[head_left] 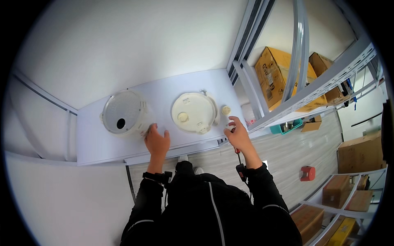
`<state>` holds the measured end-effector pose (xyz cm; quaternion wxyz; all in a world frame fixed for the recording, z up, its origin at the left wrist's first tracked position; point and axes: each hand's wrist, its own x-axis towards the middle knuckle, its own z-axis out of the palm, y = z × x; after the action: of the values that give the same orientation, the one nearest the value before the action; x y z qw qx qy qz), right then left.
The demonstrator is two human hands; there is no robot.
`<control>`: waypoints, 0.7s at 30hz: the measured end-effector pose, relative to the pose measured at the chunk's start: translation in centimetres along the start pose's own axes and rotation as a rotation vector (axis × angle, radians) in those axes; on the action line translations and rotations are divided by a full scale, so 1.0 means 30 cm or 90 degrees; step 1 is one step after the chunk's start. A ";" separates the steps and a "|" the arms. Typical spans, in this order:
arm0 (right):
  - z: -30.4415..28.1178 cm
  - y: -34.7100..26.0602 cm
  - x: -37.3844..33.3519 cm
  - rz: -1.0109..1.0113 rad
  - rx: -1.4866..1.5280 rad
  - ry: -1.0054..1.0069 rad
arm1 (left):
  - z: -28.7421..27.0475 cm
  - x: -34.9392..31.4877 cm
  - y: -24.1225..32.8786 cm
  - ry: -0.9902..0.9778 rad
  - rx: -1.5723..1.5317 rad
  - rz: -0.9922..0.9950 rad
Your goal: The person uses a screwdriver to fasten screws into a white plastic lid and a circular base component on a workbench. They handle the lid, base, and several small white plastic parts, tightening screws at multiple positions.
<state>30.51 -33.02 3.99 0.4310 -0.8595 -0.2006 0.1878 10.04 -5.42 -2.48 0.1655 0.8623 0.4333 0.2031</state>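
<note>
A white round drum-like housing [123, 108] with a dark round hole near its front stands on the left of the white table. At its lower right side is my left hand [158, 141], thumb and fingers apart; whether the fingertips touch it I cannot tell. A cream round lid [193, 108] with a small round cap on it lies at the middle. My right hand [239, 137] is closed around a slim red-and-dark tool [237, 151] that looks like a screwdriver. Just beyond that hand sits a small cream round piece [226, 110].
The white table [98, 151] backs onto a pale wall, with a grey metal frame [250, 86] at its right. Behind the frame is a yellow carton [279, 76]. A teal basket [286, 126] and a red stool [308, 173] are farther right, near shelves with cardboard boxes [336, 190].
</note>
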 end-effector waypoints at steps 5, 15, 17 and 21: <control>0.047 0.053 0.095 0.030 -0.012 -0.045 | 0.007 0.020 0.039 -0.103 -0.121 -0.054; 0.166 0.051 0.207 0.108 0.066 -0.124 | 0.118 -0.066 0.221 -0.149 -0.163 0.426; 0.192 0.127 0.237 0.065 0.002 -0.084 | 0.150 -0.066 0.214 -0.185 -0.157 0.437; 0.201 0.136 0.253 0.000 -0.157 -0.022 | 0.150 -0.055 0.193 -0.254 -0.143 0.385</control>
<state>34.70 -27.40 -3.83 0.3184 -0.9027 -0.2297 0.1764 15.31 -10.55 -4.02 0.2729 0.9504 0.0931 0.1172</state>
